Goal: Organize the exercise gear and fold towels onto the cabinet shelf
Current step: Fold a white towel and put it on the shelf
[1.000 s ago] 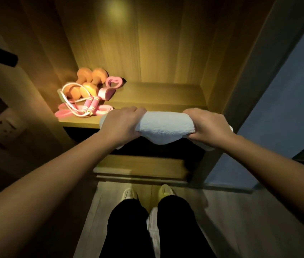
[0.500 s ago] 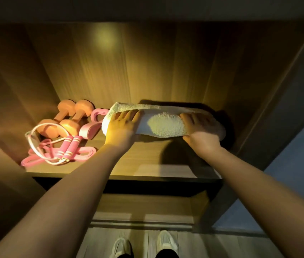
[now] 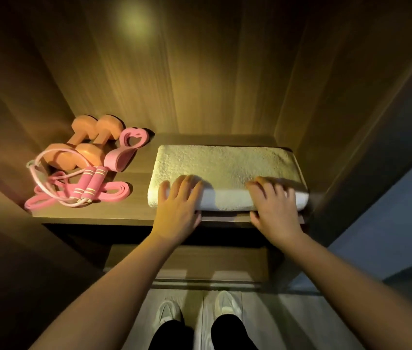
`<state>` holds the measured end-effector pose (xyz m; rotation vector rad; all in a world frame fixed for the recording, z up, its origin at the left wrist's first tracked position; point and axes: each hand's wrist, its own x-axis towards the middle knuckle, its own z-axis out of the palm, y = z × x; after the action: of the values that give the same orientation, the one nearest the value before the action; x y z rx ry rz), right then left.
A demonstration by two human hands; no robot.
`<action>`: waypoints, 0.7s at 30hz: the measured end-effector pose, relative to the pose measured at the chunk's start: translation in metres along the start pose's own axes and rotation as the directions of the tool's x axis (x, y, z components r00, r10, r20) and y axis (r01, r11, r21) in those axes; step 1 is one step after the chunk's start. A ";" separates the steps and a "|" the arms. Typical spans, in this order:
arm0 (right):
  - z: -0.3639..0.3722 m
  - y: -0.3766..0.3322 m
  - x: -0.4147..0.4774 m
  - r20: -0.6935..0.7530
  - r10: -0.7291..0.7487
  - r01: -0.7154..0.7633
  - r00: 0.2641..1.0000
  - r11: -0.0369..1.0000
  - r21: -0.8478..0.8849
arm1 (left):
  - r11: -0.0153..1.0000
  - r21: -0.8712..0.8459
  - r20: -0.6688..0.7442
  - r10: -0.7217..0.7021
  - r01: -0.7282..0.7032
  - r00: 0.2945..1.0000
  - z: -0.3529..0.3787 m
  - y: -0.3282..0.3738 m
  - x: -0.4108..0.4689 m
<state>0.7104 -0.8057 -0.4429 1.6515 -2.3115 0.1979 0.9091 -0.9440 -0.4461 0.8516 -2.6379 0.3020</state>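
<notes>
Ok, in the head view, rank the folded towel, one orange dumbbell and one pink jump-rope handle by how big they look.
1. folded towel, by far the largest
2. orange dumbbell, farther back yet clearly bigger than a handle
3. pink jump-rope handle; its twin looks the same
</notes>
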 end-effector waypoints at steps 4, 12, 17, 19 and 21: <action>0.004 -0.011 -0.007 0.082 0.028 -0.031 0.996 0.999 0.032 | 0.994 0.003 0.085 -0.105 0.106 0.991 0.009 0.018 -0.009; 0.029 0.007 0.036 0.145 0.044 -0.058 0.988 0.994 0.091 | 0.992 0.062 0.192 -0.122 0.112 0.974 0.033 0.004 0.033; 0.042 0.013 0.064 0.162 0.076 -0.092 0.984 0.991 0.096 | 0.990 0.089 0.272 -0.131 0.110 0.953 0.043 -0.004 0.062; 0.047 0.015 0.073 0.138 0.086 -0.099 0.987 0.991 0.091 | 0.989 0.106 0.255 -0.127 0.102 0.959 0.048 -0.007 0.071; 0.050 0.016 0.083 0.124 0.095 -0.108 0.988 0.990 0.096 | 0.988 0.121 0.233 -0.123 0.097 0.965 0.052 -0.011 0.080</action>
<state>0.6625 -0.8892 -0.4637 1.6353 -2.5164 0.2505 0.8409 -1.0101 -0.4612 1.1312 -2.8015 0.3354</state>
